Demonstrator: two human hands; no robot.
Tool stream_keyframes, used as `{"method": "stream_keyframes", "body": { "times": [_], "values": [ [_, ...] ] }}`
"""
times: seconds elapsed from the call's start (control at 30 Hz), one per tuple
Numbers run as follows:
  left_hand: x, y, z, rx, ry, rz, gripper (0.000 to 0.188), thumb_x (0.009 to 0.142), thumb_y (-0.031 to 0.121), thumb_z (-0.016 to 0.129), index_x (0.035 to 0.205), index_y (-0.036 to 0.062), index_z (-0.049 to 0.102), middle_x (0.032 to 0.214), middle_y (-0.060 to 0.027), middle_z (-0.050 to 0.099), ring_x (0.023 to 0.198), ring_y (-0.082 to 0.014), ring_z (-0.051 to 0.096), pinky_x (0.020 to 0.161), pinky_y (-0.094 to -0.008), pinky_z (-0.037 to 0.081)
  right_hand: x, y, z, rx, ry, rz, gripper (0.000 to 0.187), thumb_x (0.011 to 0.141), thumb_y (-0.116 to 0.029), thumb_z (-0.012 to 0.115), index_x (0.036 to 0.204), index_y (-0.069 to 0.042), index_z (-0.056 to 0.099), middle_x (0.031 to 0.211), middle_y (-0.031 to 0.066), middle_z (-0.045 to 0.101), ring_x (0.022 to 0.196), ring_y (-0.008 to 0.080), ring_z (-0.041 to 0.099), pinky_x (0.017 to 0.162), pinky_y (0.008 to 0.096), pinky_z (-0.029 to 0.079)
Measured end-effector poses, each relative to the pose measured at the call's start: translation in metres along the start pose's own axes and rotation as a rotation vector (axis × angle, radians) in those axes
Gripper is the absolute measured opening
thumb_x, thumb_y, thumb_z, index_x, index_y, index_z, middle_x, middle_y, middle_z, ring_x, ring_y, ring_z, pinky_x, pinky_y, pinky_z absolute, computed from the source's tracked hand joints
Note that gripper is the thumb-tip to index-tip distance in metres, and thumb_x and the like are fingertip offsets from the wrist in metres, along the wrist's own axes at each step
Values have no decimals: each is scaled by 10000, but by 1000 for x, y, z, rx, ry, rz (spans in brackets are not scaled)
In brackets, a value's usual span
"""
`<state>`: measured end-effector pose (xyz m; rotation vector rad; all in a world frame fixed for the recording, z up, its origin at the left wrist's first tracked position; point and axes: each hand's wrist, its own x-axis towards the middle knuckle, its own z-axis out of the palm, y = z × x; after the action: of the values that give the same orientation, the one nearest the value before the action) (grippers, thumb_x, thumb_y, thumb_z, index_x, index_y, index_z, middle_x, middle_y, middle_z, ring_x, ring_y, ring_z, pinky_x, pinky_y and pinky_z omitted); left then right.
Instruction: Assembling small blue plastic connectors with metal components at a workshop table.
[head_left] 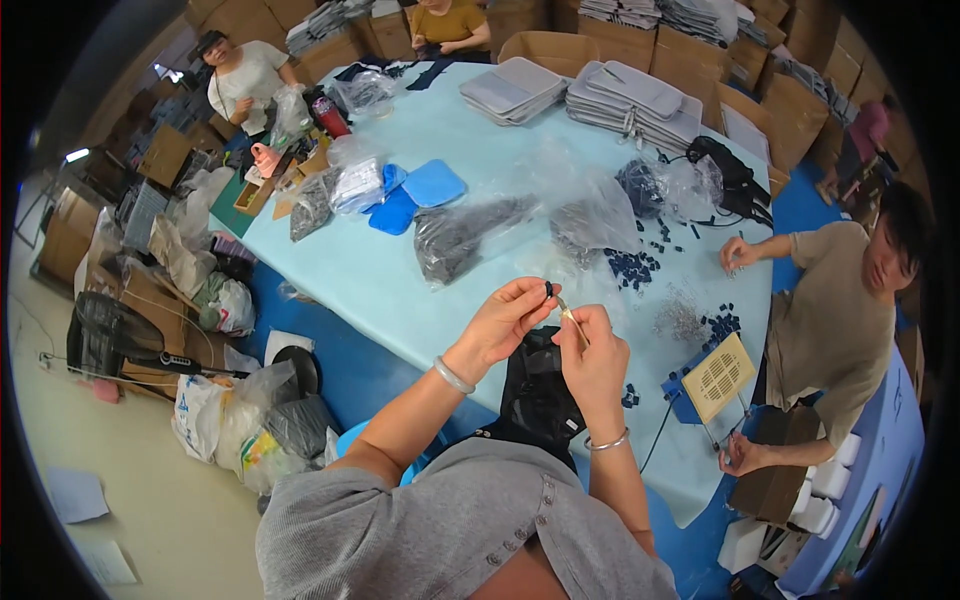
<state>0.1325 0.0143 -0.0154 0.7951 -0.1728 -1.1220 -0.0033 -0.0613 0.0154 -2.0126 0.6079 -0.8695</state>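
Note:
My left hand (508, 318), with a silver bangle on its wrist, pinches a small black piece (549, 289) between thumb and fingertips. Just to its right, my right hand (594, 362) grips a thin tool (566, 309) with a metal-coloured tip, angled up toward the black piece. The tool's exact kind is too small to make out, and its rear part is hidden by the fingers. Both hands are raised over the near edge of the pale blue-covered table (350, 270). A black item (540, 385) lies below them, partly covered by my right hand.
Bags of dark parts (450, 245) lie ahead, near blue pads (433, 184). Small dark blue pieces (632, 268) and metal bits (680, 318) are scattered rightward. A blue-and-cream device (718, 378) stands beside a co-worker (835, 310). Stacked grey trays (635, 100) sit far back.

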Motion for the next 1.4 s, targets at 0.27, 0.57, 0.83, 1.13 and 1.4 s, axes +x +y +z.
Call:
{"method": "stream_keyframes", "body": {
  "times": [0.27,0.57,0.83,1.13,1.4],
  "values": [
    [1,-11,12,86,15,9,102,869,94,576,956,42,582,1013,-78,606,816,-84,604,744,-187,518,-2,9,-8,-97,20,-18,110,843,-124,568,839,-78,468,624,66,624,549,242,624,456,328,446],
    [-4,-19,17,176,-42,37,188,839,54,607,1012,47,536,880,-34,623,808,-111,608,719,-225,509,-7,14,-10,45,56,-2,82,855,-83,542,843,-65,463,622,80,615,524,234,611,459,309,440],
    [-9,-17,19,291,-132,95,221,828,39,618,981,65,461,845,-72,622,791,-129,606,719,-239,490,-23,17,-14,341,47,219,47,872,-51,506,861,-17,474,622,54,585,571,93,567,510,228,425],
    [-16,-10,-26,214,79,83,124,848,45,588,932,64,498,878,-71,616,792,-119,600,727,-219,487,0,-1,-44,540,174,271,92,914,-110,477,871,-29,485,619,7,547,489,20,415,442,173,306],
    [-14,-7,-27,87,74,143,146,842,85,613,955,73,522,857,-32,616,811,-132,615,721,-219,493,8,-11,-8,267,-29,61,86,892,-100,497,852,-26,476,579,43,566,504,109,547,475,238,397]
  ]
}}
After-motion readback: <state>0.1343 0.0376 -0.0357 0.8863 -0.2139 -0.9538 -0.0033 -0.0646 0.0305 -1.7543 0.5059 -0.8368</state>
